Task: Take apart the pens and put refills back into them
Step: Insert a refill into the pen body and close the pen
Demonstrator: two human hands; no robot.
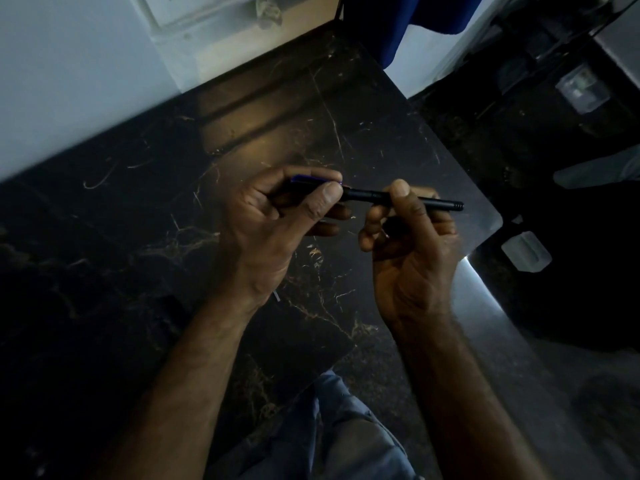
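Nearest, a bit of blue-grey cloth [332, 431] is seen at the bottom, between the two bare arms. It may be clothing on a knee, but this cannot be told for sure.

A little farther, the left hand [277, 226] is curled shut around one end of a pen [367, 196]. The thumb is pressed flat on top, and a strip of purple [311, 180] is seen under the first finger. Whether that is a cap or part of the pen cannot be told in the dim light.

The right hand [412, 244] is pinched on the middle of the same pen, with the thumb on top and the fingers curled below. The far end [457, 205] is left sticking out past this hand, and small ridges are seen on it.

The pen is held level in the air above the dark marble desk [138, 209], not touching it.

The pen is judged to be very light, thin and stiff. The smooth black body may be slippery, so a firm pinch is needed. It is best held near the joint, with one hand on each side, so the two parts can be twisted or pulled apart. The refill inside is likely thin and bendy, and could be bent if it is pushed too hard.

Farther off, a pale wall [69, 81] is seen behind the desk, and a blue cloth [398, 22] hangs at the top.
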